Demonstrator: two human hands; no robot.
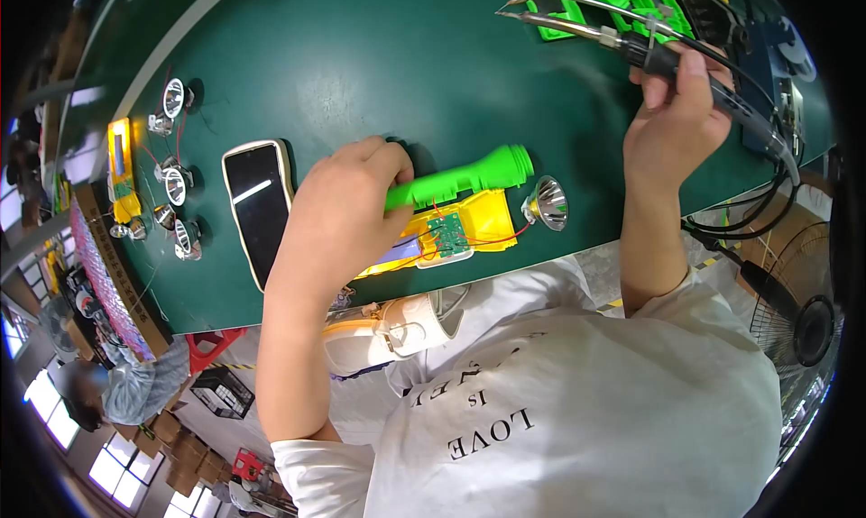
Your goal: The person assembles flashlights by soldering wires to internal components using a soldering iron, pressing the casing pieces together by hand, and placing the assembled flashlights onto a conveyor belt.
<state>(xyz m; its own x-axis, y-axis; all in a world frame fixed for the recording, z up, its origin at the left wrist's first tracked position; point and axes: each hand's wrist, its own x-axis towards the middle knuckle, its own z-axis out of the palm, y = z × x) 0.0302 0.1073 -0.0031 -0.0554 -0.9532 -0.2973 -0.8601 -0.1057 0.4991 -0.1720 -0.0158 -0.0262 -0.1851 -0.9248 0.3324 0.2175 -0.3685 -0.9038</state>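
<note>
My left hand (347, 207) is closed around one end of a green flashlight shell (465, 177). Just below it lies a yellow housing half (492, 219) with a small green circuit board (448, 234) and thin wires. A wire leads from there to a round reflector lamp (548, 203) by the table's near edge. Up at the right, my right hand (681, 108) grips a soldering iron (649, 54) by its black handle. Its tip, with a thin metal feed tube alongside, points left above the table, apart from the board. My left fingers partly hide the housing's left end.
A phone (257, 202) lies left of my left hand. Farther left are several reflector lamps (174, 186) with wires and another yellow housing (122, 171). Green shell parts (622, 0) sit at the upper right. Cables (776, 171) and a fan (803, 324) are at the right; another person (140, 387) is at lower left.
</note>
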